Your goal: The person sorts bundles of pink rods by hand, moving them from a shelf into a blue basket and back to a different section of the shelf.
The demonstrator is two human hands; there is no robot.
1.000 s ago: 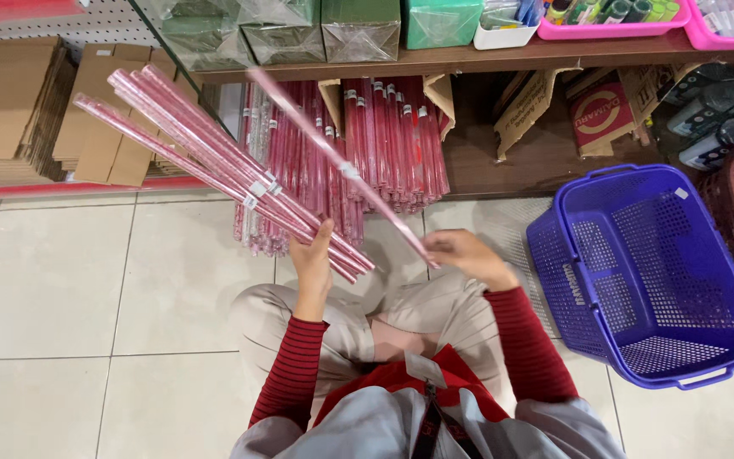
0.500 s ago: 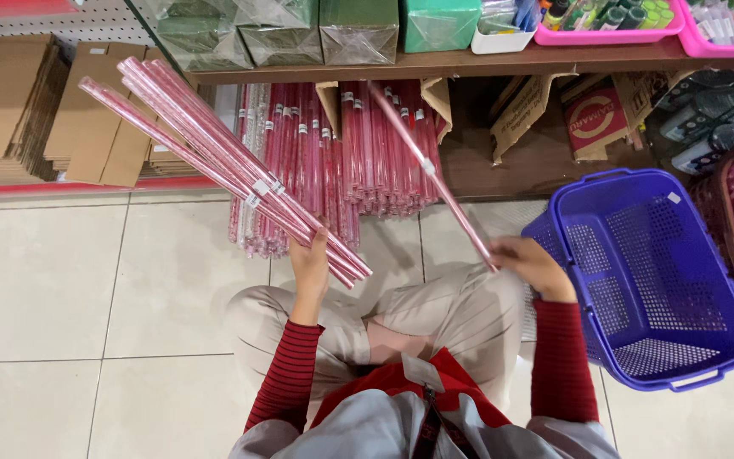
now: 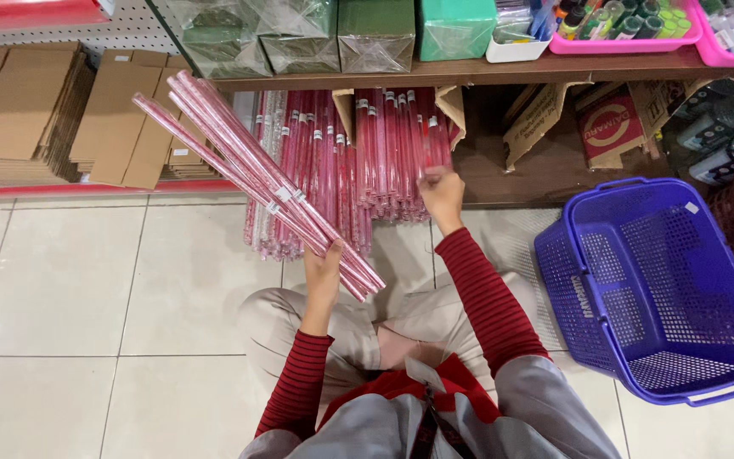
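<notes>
The floor (image 3: 70,289) is laid with large glossy cream tiles that catch a bright glare at the far left edge. Along the top runs a brown wooden shelf (image 3: 469,72) carrying green wrapped blocks (image 3: 316,34), a white tub and pink trays of small goods, with white pegboard (image 3: 44,30) to its left. Beneath it lie flattened cardboard boxes (image 3: 61,115), and a purple plastic basket (image 3: 656,289) stands on the tiles at the right.

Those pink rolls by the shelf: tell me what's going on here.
A person sits on the tiled floor. The left hand grips a bundle of pink wrapped rolls, tilted up to the left. The right hand reaches the pink rolls standing under the shelf. A purple basket, with nothing visible inside, sits to the right.
</notes>
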